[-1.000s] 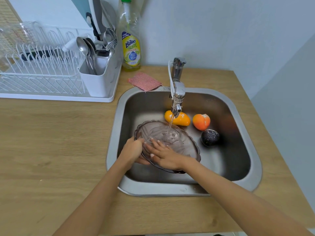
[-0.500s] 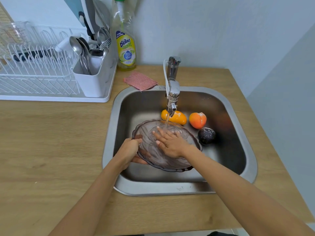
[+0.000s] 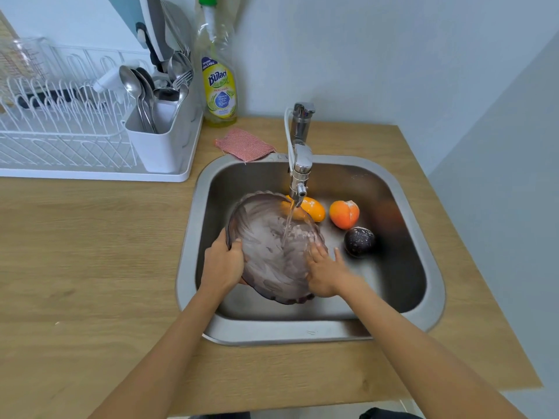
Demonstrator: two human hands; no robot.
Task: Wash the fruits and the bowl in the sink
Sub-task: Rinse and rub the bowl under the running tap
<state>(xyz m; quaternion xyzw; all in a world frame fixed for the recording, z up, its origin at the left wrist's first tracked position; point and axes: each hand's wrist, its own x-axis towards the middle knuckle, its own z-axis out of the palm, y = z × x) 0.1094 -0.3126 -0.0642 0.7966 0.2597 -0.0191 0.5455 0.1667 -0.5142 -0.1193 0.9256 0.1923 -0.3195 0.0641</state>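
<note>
The left hand (image 3: 222, 264) grips the near-left rim of the bowl (image 3: 266, 261), thumb hooked over the edge and fingers curled under it, so the bowl is tilted with its far edge raised above the sink (image 3: 193, 225). The right hand (image 3: 325, 272) lies flat against the bowl's right side, fingers straight and spread, fingertips (image 3: 316, 247) on the rim; it is blurred. The bowl sits between the two hands, just ahead of both.

Water (image 3: 287, 228) from the tap (image 3: 301, 170) falls into the bowl a little beyond the right fingertips and to the right of the left hand.

Three fruits lie on the sink floor, untouched. The yellow fruit (image 3: 313, 208) is beyond the right hand, partly behind the bowl's far rim. The orange (image 3: 344, 214) lies beyond and to the right of the right hand, just beside the yellow fruit. The dark fruit (image 3: 359, 241) is nearest, to the right of the right fingers, close to them but apart.

Far beyond the left hand, on the counter (image 3: 90, 267), lie a sponge (image 3: 245, 143), a soap bottle (image 3: 218, 86) and, further left, a rack (image 3: 60, 134) with cutlery (image 3: 142, 95).
</note>
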